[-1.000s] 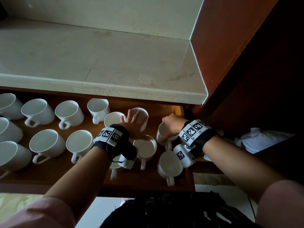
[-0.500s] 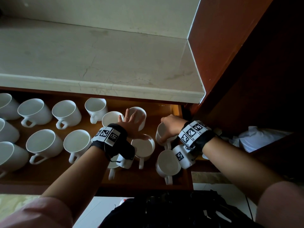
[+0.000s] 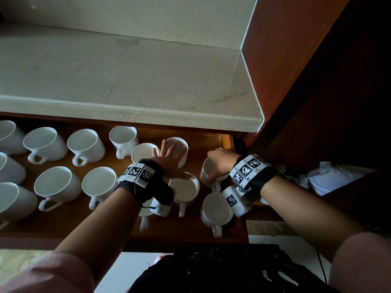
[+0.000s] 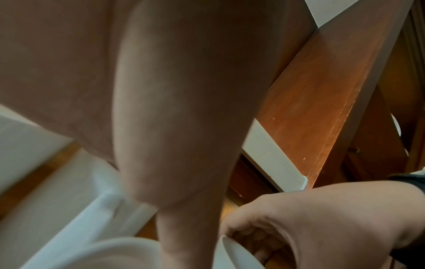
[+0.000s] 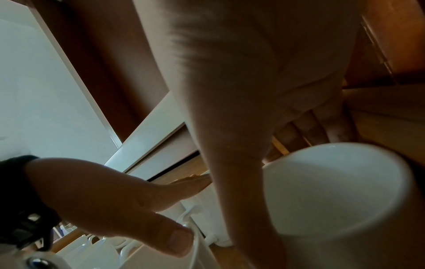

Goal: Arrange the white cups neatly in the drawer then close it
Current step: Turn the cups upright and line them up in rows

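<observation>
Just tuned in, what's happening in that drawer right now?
A person is sorting white cups in the open wooden drawer under the stone counter. The left hand lies with spread fingers against a back-row cup. The right hand has its grip curled around the rim of a cup near the right wall. Cups to the left already stand in rows; the drawer is not yet closed.

The open brown wooden drawer [image 3: 63,227] held a bunch of plain white ceramic handled cups [image 3: 55,185], all upright, mostly lined up in rows with handles around 6 o'clock, looser toward 3 o'clock.
</observation>
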`<state>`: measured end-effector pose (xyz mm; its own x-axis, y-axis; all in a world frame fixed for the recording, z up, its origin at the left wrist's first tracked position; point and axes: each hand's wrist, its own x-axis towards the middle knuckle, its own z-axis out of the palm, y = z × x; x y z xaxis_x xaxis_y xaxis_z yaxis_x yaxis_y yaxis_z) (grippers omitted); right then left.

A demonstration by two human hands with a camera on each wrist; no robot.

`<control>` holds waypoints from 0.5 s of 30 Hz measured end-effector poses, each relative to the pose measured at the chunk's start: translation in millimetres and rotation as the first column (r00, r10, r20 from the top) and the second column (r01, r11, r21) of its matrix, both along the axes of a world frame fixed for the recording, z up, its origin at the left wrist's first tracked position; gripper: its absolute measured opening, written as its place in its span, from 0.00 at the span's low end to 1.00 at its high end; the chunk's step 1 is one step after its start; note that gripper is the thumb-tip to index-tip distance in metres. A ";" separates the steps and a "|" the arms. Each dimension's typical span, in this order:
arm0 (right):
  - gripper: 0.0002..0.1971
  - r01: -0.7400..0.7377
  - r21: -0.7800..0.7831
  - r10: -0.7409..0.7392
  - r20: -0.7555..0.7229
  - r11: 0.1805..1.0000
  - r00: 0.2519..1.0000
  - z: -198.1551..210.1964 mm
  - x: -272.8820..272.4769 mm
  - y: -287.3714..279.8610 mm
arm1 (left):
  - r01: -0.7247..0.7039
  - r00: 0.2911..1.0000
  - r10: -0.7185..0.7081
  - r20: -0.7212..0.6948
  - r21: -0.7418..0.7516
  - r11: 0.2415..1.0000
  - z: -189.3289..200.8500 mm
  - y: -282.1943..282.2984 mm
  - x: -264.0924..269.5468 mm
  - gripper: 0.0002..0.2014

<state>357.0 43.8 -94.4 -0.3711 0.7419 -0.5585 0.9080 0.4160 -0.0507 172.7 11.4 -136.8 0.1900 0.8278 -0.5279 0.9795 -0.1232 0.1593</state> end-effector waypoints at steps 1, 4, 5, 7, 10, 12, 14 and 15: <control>0.35 -0.002 0.000 0.002 0.000 1.000 1.000 0.3 0.0 -0.2 | 0.001 1.000 -0.001 0.003 0.001 1.000 0.0 -0.2 0.1 0.51; 0.36 0.006 -0.002 -0.006 -0.002 1.000 1.000 1.5 -0.4 -0.4 | 0.002 1.000 -0.002 0.005 0.001 1.000 -0.8 0.3 0.0 0.51; 0.36 0.008 0.000 -0.008 0.000 1.000 1.000 1.8 -0.9 -0.5 | 0.002 1.000 -0.002 0.003 0.003 1.000 -1.1 0.5 -0.2 0.51; 0.36 0.018 0.003 -0.018 -0.002 1.000 1.000 2.0 -2.0 -1.1 | 0.003 1.000 -0.003 0.004 0.005 1.000 -1.8 0.7 -0.3 0.51; 0.34 0.035 0.020 -0.035 -0.013 0.999 0.999 1.1 -3.4 -2.4 | 0.003 1.000 -0.003 0.002 0.008 1.000 -2.5 0.8 -0.2 0.51; 0.33 0.046 0.017 -0.046 -0.021 0.999 0.999 -0.1 -3.3 -2.6 | 0.003 1.000 -0.003 -0.002 0.009 1.000 -2.3 0.7 0.1 0.51; 0.34 0.053 0.009 -0.053 -0.028 0.999 0.998 -0.3 -3.0 -2.5 | 0.005 1.000 -0.005 -0.004 0.007 1.000 -2.5 0.4 -0.1 0.51; 0.34 0.053 0.006 -0.052 -0.031 0.999 0.998 0.1 -2.9 -2.5 | 0.004 1.000 -0.004 -0.002 0.003 1.000 -2.5 0.4 -0.3 0.51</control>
<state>354.1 41.4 -94.4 -0.3484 0.7648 -0.5420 0.9266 0.3682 -0.0761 172.4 11.8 -139.3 0.1918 0.8288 -0.5256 0.9794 -0.1273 0.1566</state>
